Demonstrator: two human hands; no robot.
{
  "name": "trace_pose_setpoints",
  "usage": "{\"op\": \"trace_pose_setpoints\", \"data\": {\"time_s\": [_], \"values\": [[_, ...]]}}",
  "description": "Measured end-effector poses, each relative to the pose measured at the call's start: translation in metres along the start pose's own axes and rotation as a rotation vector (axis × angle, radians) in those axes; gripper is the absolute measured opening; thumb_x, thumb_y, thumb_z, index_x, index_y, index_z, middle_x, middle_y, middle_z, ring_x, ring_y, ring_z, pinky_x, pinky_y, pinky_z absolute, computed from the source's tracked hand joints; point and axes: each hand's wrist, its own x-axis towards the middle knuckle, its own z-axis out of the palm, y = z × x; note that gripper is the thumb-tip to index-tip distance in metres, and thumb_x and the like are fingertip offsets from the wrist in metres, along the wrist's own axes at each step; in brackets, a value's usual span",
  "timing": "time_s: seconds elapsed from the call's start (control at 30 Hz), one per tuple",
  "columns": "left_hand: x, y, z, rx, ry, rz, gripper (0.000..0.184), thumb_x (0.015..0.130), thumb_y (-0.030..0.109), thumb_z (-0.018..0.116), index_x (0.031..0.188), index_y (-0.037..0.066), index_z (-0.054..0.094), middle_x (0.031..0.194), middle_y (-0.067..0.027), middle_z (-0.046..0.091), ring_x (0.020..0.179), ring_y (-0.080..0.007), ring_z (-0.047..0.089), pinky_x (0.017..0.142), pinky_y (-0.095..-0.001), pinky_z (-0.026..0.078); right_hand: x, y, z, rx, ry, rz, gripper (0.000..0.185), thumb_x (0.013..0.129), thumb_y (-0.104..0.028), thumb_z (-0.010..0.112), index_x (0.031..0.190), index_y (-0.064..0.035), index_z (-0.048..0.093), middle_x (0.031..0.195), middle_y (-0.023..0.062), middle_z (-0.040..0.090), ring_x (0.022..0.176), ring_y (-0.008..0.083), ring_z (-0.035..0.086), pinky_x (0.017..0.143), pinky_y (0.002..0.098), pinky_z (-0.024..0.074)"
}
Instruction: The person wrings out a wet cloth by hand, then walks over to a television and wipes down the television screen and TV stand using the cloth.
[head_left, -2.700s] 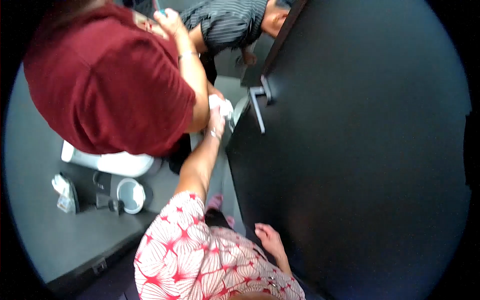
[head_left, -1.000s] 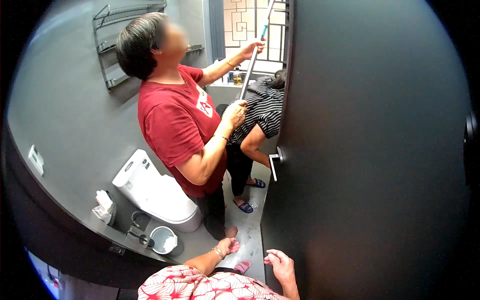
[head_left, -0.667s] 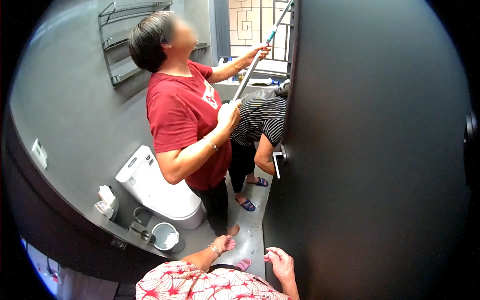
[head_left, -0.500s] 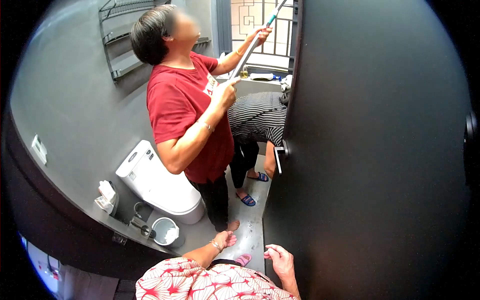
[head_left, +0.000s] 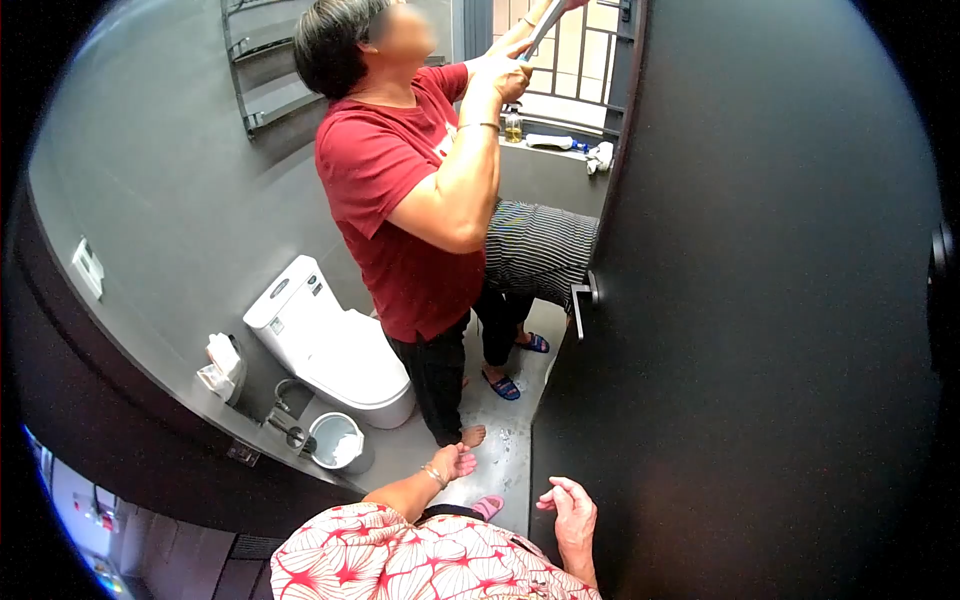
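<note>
My left hand (head_left: 454,462), with a bracelet at the wrist, is held out palm up above the floor, fingers apart and nothing in them. My right hand (head_left: 572,512) is raised beside the dark door (head_left: 740,300); its fingers are loosely bent and apart, and I see nothing held. Between and below my hands a pink slipper (head_left: 490,507) shows on the wet floor (head_left: 505,460). Ahead, a person in a red T-shirt (head_left: 400,200) grips a long pole (head_left: 543,28) with both hands, its top out of view.
Behind, another person in a striped top (head_left: 540,245) bends over, partly hidden by the door. A white toilet (head_left: 350,355), a bin (head_left: 338,442) and a wall shelf (head_left: 270,50) are on the left. Bottles (head_left: 514,125) stand on the window ledge. The door handle (head_left: 584,300) juts out.
The person in red has raised both arms and the pole higher. The view has shifted slightly. My right hand's fingers look a little more spread; my left hand stays nearly the same.
</note>
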Motion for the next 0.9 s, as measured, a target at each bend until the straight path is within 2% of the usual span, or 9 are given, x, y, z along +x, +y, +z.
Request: {"op": "trace_pose_setpoints", "data": {"time_s": [0.23, 0.4, 0.5, 0.57, 0.63, 0.73, 0.83, 0.9], "values": [[0.004, -0.008, 0.001, -0.037, -0.004, -0.046, 0.017, 0.087, 0.025, 0.04, 0.09, 0.01, 0.049, 0.089, -0.0123, 0.057, 0.076, -0.0289, 0.057, 0.065, -0.0428, 0.047, 0.0, 0.0, 0.002, -0.017, 0.001, -0.011, 0.021, 0.082, -0.004, 0.044, 0.099, 0.006, 0.052, 0.069, 0.0089, 0.059, 0.062, 0.0137, 0.058, 0.059, 0.0246, 0.0481], [-0.001, -0.011, 0.002, 0.047, -0.019, -0.008, 0.019, 0.084, 0.023, 0.045, 0.095, 0.009, 0.05, 0.085, -0.0105, 0.057, 0.074, -0.026, 0.057, 0.065, -0.0375, 0.048, -0.002, -0.007, 0.002, 0.003, 0.053, -0.057, 0.025, 0.081, -0.003, 0.044, 0.104, 0.0051, 0.05, 0.071, 0.0081, 0.057, 0.061, 0.0146, 0.057, 0.06, 0.0246, 0.0469], [0.003, -0.008, 0.0, 0.037, 0.008, 0.002, 0.017, 0.083, 0.02, 0.047, 0.094, 0.008, 0.051, 0.084, -0.0101, 0.056, 0.073, -0.0252, 0.057, 0.063, -0.0376, 0.048, -0.002, -0.003, 0.001, 0.031, 0.097, -0.091, 0.027, 0.08, 0.0, 0.047, 0.106, 0.0049, 0.049, 0.075, 0.0084, 0.056, 0.062, 0.0147, 0.057, 0.059, 0.0247, 0.0472], [-0.005, -0.005, 0.0, 0.018, 0.023, 0.037, 0.013, 0.081, 0.017, 0.05, 0.089, 0.007, 0.053, 0.078, -0.0085, 0.056, 0.071, -0.0252, 0.058, 0.06, -0.0378, 0.049, -0.002, -0.003, 0.0, -0.039, 0.015, -0.033, 0.027, 0.079, 0.001, 0.049, 0.105, 0.005, 0.05, 0.075, 0.0075, 0.055, 0.063, 0.0142, 0.057, 0.06, 0.0242, 0.0477], [-0.003, -0.007, -0.006, 0.033, 0.024, 0.093, 0.01, 0.081, 0.015, 0.051, 0.086, 0.007, 0.055, 0.068, -0.0064, 0.054, 0.068, -0.0256, 0.059, 0.058, -0.0375, 0.049, -0.002, 0.0, 0.001, 0.002, 0.021, -0.019, 0.025, 0.078, 0.002, 0.05, 0.103, 0.0051, 0.051, 0.073, 0.0064, 0.054, 0.063, 0.0139, 0.056, 0.06, 0.0238, 0.0481], [-0.002, -0.008, -0.01, 0.047, -0.005, 0.069, 0.01, 0.08, 0.015, 0.051, 0.085, 0.008, 0.056, 0.061, -0.0048, 0.051, 0.066, -0.0259, 0.06, 0.057, -0.0375, 0.05, -0.003, 0.0, 0.003, 0.037, 0.019, -0.018, 0.025, 0.078, 0.001, 0.05, 0.102, 0.0053, 0.052, 0.071, 0.0052, 0.055, 0.063, 0.0122, 0.057, 0.06, 0.0227, 0.0471], [-0.009, -0.01, -0.006, 0.018, 0.089, 0.075, 0.011, 0.08, 0.014, 0.051, 0.087, 0.008, 0.056, 0.06, -0.0048, 0.051, 0.066, -0.0259, 0.06, 0.056, -0.0374, 0.05, -0.003, 0.004, 0.004, 0.022, 0.0, -0.037, 0.021, 0.078, 0.004, 0.049, 0.099, 0.0047, 0.054, 0.073, 0.006, 0.054, 0.062, 0.0139, 0.057, 0.059, 0.0235, 0.0479], [0.005, -0.015, -0.008, 0.012, 0.101, 0.054, 0.014, 0.081, 0.015, 0.05, 0.092, 0.009, 0.055, 0.067, -0.0077, 0.055, 0.067, -0.0271, 0.059, 0.056, -0.0379, 0.049, -0.003, -0.001, 0.006, -0.004, 0.039, -0.032, 0.021, 0.078, 0.003, 0.049, 0.098, 0.0043, 0.054, 0.073, 0.0062, 0.054, 0.061, 0.0141, 0.057, 0.058, 0.0235, 0.0478]]}}
